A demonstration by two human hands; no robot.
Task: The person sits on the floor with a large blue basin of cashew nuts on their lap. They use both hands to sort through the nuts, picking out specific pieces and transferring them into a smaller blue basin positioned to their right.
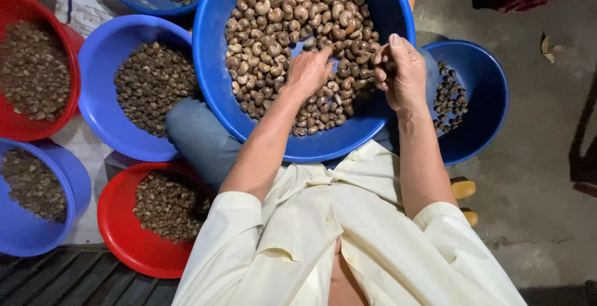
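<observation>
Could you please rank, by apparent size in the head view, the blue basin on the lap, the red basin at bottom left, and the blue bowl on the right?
1. Lap basin, though nearest the camera.
2. Red basin and right bowl: alike, both partly hidden.

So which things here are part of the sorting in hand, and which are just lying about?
In use:
- left hand, resting in the nuts
- right hand, closed on a few nuts
- large blue basin of cashew nuts on the lap
- small blue basin by the right hand

Lying about:
- red basins
- dry leaf on the floor
</observation>
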